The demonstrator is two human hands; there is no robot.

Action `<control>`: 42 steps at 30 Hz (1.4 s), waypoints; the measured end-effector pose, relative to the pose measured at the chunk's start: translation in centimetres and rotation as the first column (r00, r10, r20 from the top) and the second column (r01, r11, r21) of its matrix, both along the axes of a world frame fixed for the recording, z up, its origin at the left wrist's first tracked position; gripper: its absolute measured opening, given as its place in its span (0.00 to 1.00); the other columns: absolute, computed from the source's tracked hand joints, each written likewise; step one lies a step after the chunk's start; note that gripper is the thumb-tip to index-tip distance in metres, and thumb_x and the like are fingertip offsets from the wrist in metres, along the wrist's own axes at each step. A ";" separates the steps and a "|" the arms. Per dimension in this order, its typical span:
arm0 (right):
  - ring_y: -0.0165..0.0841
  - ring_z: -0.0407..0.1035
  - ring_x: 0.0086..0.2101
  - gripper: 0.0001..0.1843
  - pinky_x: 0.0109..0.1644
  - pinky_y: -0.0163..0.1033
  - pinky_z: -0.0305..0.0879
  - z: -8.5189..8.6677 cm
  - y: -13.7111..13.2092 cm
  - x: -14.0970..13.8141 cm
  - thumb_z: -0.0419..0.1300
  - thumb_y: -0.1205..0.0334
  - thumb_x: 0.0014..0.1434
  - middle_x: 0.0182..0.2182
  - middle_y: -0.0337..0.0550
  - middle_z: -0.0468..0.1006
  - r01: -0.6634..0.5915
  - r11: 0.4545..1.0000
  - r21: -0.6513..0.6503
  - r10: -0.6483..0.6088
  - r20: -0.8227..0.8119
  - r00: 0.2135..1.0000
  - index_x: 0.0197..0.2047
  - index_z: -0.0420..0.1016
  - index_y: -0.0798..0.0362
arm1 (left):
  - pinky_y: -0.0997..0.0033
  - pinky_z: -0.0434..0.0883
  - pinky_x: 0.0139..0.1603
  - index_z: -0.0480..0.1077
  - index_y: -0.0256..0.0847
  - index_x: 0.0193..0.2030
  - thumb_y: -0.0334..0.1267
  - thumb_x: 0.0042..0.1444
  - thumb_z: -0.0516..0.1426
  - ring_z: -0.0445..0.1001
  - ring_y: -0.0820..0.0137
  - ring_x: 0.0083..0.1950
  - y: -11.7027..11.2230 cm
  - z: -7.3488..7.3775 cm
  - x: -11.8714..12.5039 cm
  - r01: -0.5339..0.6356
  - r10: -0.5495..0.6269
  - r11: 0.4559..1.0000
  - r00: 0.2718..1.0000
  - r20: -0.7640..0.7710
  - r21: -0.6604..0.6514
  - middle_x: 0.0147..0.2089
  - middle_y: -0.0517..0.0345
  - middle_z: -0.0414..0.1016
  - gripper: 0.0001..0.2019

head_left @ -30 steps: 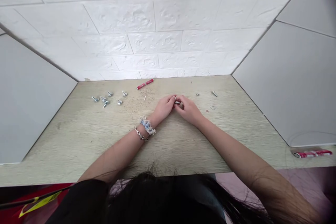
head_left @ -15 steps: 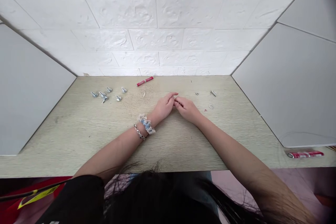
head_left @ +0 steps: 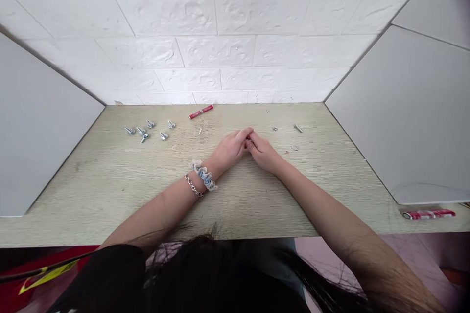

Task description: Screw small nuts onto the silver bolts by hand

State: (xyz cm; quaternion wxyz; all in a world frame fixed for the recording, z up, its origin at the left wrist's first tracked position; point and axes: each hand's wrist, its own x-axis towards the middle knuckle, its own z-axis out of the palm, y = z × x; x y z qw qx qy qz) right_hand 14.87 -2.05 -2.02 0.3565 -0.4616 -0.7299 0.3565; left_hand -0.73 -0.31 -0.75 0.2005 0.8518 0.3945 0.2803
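Fingertips meeting, my left hand and my right hand are closed together above the middle of the table. A sliver of something small and pale shows between them, but the fingers hide most of it and I cannot make out its kind. To the right of my right hand lie a loose bolt, a nut and a flat washer. Off to the left of my left hand is a loose group of several bolts fitted with washers and nuts.
A red tube-like stick lies near the white brick-pattern wall. Close by is a small white scrap. Grey panels stand at both sides, with another red roll at the front right.
My left index finger has bent in from pointing outward and now rests against the right fingertips. The view has shifted slightly; the loose hardware lies as before.
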 end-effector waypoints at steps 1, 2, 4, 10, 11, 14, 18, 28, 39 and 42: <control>0.35 0.69 0.38 0.12 0.44 0.43 0.65 0.0 -0.1 -0.2 0.46 0.55 0.66 0.39 0.43 0.77 0.005 1.000 -0.015 -0.006 -0.024 1.000 0.44 0.66 0.51 | 0.61 0.70 0.56 0.64 0.34 0.61 0.30 0.64 0.44 0.73 0.63 0.53 -0.1 0.1 0.0 -0.001 0.002 1.000 1.000 -0.030 0.022 0.52 0.43 0.75 0.20; 0.34 0.69 0.38 0.12 0.44 0.42 0.66 0.0 -0.1 -0.3 0.46 0.55 0.66 0.39 0.42 0.76 0.012 0.999 -0.031 -0.014 -0.046 0.999 0.44 0.66 0.51 | 0.61 0.70 0.56 0.65 0.34 0.60 0.30 0.64 0.44 0.73 0.63 0.53 -0.1 0.1 0.0 0.000 0.002 0.999 0.998 -0.057 0.039 0.51 0.44 0.75 0.20; 0.33 0.69 0.37 0.14 0.43 0.42 0.66 0.4 0.0 -0.1 0.46 0.53 0.65 0.37 0.42 0.76 0.011 0.997 -0.071 -0.016 -0.065 0.998 0.43 0.67 0.51 | 0.60 0.70 0.56 0.65 0.35 0.60 0.30 0.65 0.44 0.73 0.63 0.52 -0.1 0.2 0.0 0.009 -0.004 0.998 0.996 -0.092 0.056 0.50 0.45 0.75 0.19; 0.33 0.70 0.35 0.17 0.45 0.42 0.65 3.6 1.6 6.0 0.55 0.49 0.59 0.36 0.42 0.78 0.289 0.951 -0.109 -0.267 0.179 0.947 0.39 0.77 0.52 | 0.62 0.71 0.55 0.65 0.36 0.62 0.29 0.66 0.43 0.73 0.66 0.50 1.3 -0.4 -1.2 -0.139 0.142 0.990 0.985 -0.099 0.038 0.50 0.46 0.73 0.21; 0.34 0.70 0.37 0.15 0.47 0.42 0.65 3.8 2.0 7.5 0.56 0.52 0.58 0.36 0.43 0.78 0.427 0.902 -0.056 -0.406 0.222 0.887 0.39 0.78 0.53 | 0.61 0.71 0.56 0.66 0.36 0.61 0.29 0.65 0.44 0.73 0.65 0.50 1.8 -0.5 -1.7 -0.179 0.183 0.983 0.976 -0.115 0.043 0.51 0.45 0.73 0.20; 0.37 0.70 0.39 0.17 0.48 0.44 0.63 3.3 3.0 11.7 0.57 0.56 0.57 0.36 0.47 0.78 0.650 0.758 0.052 -0.626 0.337 0.704 0.43 0.80 0.56 | 0.59 0.72 0.55 0.69 0.34 0.58 0.27 0.63 0.45 0.73 0.63 0.49 3.3 -0.5 -3.6 -0.296 0.310 0.950 0.927 -0.210 0.097 0.52 0.42 0.72 0.20; 0.42 0.69 0.45 0.22 0.49 0.45 0.63 1.4 3.5 14.2 0.61 0.52 0.54 0.43 0.53 0.78 0.674 0.734 0.085 -0.625 0.472 0.621 0.47 0.81 0.58 | 0.53 0.69 0.57 0.71 0.33 0.55 0.24 0.60 0.44 0.72 0.56 0.54 4.4 -0.3 -5.4 -0.377 0.400 0.916 0.845 -0.355 0.137 0.52 0.39 0.72 0.22; 0.42 0.71 0.42 0.11 0.47 0.46 0.64 1.9 3.4 11.6 0.56 0.63 0.56 0.41 0.53 0.79 0.644 0.753 0.133 -0.605 0.524 0.599 0.35 0.79 0.55 | 0.47 0.61 0.62 0.70 0.43 0.58 0.28 0.63 0.46 0.66 0.55 0.62 2.6 0.5 -4.0 -0.288 0.406 0.871 0.878 -0.252 0.399 0.63 0.43 0.68 0.21; 0.31 0.71 0.33 0.11 0.41 0.40 0.64 2.3 0.4 1.7 0.60 0.55 0.53 0.30 0.39 0.81 0.105 0.976 -0.192 -0.111 -0.018 0.994 0.33 0.81 0.51 | 0.65 0.73 0.50 0.70 0.35 0.57 0.43 0.69 0.48 0.78 0.65 0.47 0.6 -0.7 -1.7 0.133 -0.043 0.941 0.959 -0.278 0.312 0.48 0.44 0.78 0.18; 0.30 0.69 0.31 0.14 0.39 0.38 0.65 1.3 0.8 1.4 0.64 0.52 0.49 0.29 0.39 0.80 0.112 0.952 -0.286 -0.169 -0.185 0.968 0.33 0.80 0.53 | 0.67 0.73 0.48 0.72 0.38 0.55 0.42 0.66 0.52 0.78 0.66 0.46 0.6 -0.6 -1.8 0.084 -0.047 0.983 0.974 -0.221 0.161 0.45 0.47 0.79 0.16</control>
